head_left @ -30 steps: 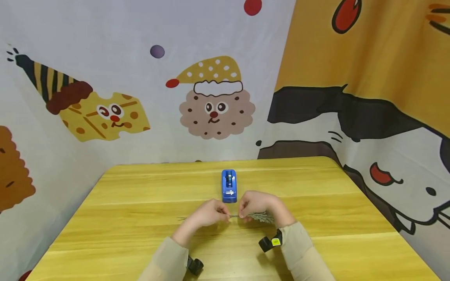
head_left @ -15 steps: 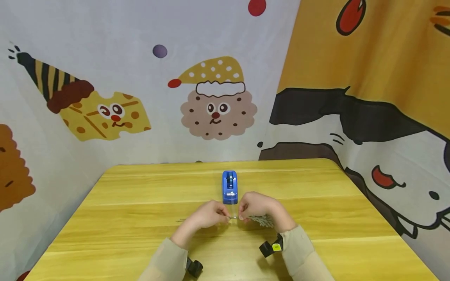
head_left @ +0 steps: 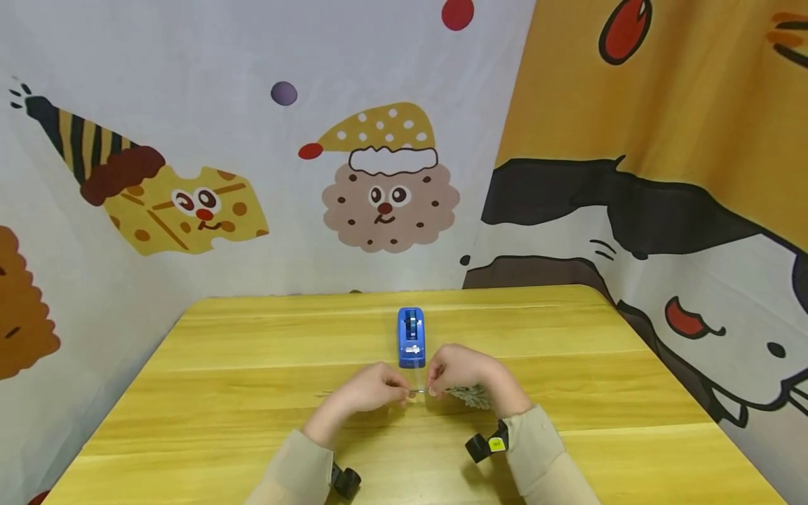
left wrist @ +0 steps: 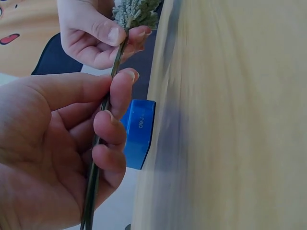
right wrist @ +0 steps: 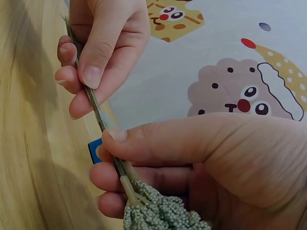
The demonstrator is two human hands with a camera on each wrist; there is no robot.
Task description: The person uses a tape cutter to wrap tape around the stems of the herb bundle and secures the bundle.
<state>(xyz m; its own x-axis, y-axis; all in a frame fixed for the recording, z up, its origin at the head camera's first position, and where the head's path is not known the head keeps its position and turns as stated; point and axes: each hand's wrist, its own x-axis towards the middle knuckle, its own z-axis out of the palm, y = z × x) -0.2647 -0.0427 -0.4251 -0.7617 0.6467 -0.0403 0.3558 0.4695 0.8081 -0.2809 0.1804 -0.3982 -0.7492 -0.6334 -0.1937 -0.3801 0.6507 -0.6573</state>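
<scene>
Between pinched fingers (left wrist: pixel 109 127) of left hand (head_left: pixel 372 388) and right hand (head_left: pixel 463 368), flower stems (left wrist: pixel 91 191), with a tape dispenser (head_left: pixel 411 337) just beyond.

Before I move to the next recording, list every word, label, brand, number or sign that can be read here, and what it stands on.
"deli": pale lettering on the blue tape dispenser, seen sideways in the left wrist view; its last letters are blurred.
Yellow label on the black device at the right wrist: dark marks, too small to read.
</scene>
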